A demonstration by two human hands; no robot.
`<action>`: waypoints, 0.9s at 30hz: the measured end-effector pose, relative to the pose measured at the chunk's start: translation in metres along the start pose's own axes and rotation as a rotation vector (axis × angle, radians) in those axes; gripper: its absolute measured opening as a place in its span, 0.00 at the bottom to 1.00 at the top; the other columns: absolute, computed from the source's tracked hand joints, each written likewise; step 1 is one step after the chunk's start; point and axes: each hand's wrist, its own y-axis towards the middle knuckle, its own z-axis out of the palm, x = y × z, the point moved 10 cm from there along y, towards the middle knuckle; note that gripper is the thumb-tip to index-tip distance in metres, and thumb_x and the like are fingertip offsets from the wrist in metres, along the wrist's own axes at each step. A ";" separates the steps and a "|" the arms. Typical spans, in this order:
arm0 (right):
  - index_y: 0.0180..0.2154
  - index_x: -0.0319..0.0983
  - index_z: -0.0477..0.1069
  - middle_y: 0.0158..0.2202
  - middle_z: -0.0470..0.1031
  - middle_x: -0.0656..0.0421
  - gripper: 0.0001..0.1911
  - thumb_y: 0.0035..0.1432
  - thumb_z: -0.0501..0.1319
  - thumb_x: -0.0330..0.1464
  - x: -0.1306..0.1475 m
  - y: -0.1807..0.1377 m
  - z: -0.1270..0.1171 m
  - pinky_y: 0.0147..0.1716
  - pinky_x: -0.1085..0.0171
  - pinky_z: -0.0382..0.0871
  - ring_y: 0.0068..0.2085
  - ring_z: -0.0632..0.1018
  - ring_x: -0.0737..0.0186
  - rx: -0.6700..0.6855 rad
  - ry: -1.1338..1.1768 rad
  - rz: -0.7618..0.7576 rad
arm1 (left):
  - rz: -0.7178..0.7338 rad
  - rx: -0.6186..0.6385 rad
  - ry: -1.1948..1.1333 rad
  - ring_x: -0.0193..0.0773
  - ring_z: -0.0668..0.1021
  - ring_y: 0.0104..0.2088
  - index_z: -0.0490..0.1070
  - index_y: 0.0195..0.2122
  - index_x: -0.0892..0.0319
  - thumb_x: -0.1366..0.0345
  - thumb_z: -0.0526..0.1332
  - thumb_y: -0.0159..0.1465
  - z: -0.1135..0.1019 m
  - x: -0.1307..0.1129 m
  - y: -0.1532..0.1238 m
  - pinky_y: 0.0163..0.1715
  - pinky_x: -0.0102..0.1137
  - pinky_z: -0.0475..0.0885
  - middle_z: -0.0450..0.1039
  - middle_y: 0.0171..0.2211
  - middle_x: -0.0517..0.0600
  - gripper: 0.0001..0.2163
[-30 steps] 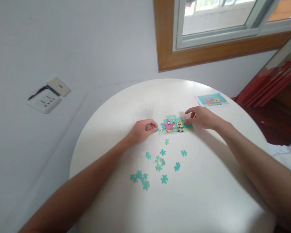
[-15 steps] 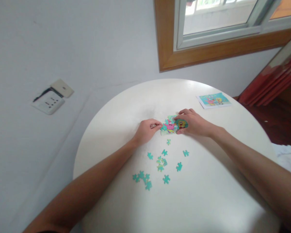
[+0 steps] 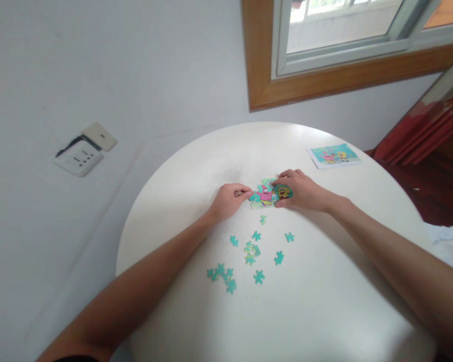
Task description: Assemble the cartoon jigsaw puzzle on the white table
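A partly assembled cartoon jigsaw lies near the middle of the round white table. My left hand is curled, its fingertips pinched at the jigsaw's left edge, seemingly on a small teal piece. My right hand lies over the right part of the jigsaw, thumb and fingers pressing on it. Several loose teal pieces are scattered on the table nearer to me, with a small cluster at the left.
A reference picture card lies at the table's far right. A wall socket plate sits on the grey wall to the left. A wood-framed window is above, red curtain at right, white cloth beside the table.
My right hand slid left from the jigsaw's right end and now covers its right part. My left hand edged slightly right against the left edge. In the last half second almost nothing moved.
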 end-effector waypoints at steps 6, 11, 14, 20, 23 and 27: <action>0.57 0.44 0.74 0.58 0.70 0.44 0.31 0.51 0.71 0.44 -0.001 0.000 0.001 0.52 0.43 0.67 0.55 0.69 0.37 0.004 0.004 0.010 | 0.020 0.030 0.046 0.36 0.78 0.33 0.81 0.36 0.60 0.67 0.64 0.64 0.004 0.000 0.000 0.37 0.29 0.71 0.81 0.34 0.50 0.06; 0.57 0.44 0.74 0.58 0.69 0.44 0.31 0.51 0.71 0.44 -0.001 0.000 0.001 0.52 0.43 0.67 0.56 0.69 0.37 0.008 0.001 0.016 | 0.088 -0.007 0.131 0.37 0.78 0.37 0.81 0.37 0.58 0.67 0.65 0.63 0.005 -0.004 -0.003 0.37 0.29 0.70 0.80 0.37 0.50 0.05; 0.56 0.44 0.74 0.57 0.70 0.45 0.32 0.50 0.72 0.44 -0.002 0.000 0.001 0.52 0.43 0.67 0.55 0.69 0.37 0.004 0.007 0.011 | 0.108 -0.008 0.162 0.37 0.78 0.38 0.81 0.38 0.57 0.66 0.66 0.63 0.006 -0.005 -0.004 0.36 0.29 0.70 0.79 0.37 0.50 0.05; 0.56 0.44 0.74 0.57 0.70 0.45 0.31 0.51 0.71 0.44 -0.002 -0.001 0.001 0.52 0.43 0.67 0.55 0.69 0.37 -0.005 0.003 0.008 | 0.155 -0.075 0.169 0.35 0.76 0.33 0.80 0.36 0.59 0.66 0.62 0.67 -0.002 -0.012 -0.007 0.36 0.29 0.69 0.78 0.34 0.50 0.07; 0.56 0.45 0.74 0.57 0.70 0.45 0.31 0.51 0.71 0.45 -0.003 0.000 0.002 0.53 0.43 0.67 0.56 0.69 0.37 -0.007 0.003 0.003 | 0.191 -0.004 0.192 0.34 0.75 0.32 0.81 0.36 0.58 0.64 0.63 0.66 0.005 -0.015 -0.010 0.34 0.29 0.68 0.78 0.35 0.50 0.07; 0.57 0.44 0.74 0.57 0.70 0.46 0.32 0.51 0.71 0.45 -0.002 -0.001 -0.006 0.54 0.43 0.66 0.56 0.69 0.38 -0.022 0.024 -0.001 | 0.203 -0.016 0.158 0.33 0.73 0.29 0.81 0.37 0.59 0.63 0.63 0.67 0.001 -0.017 -0.012 0.32 0.28 0.67 0.76 0.32 0.49 0.08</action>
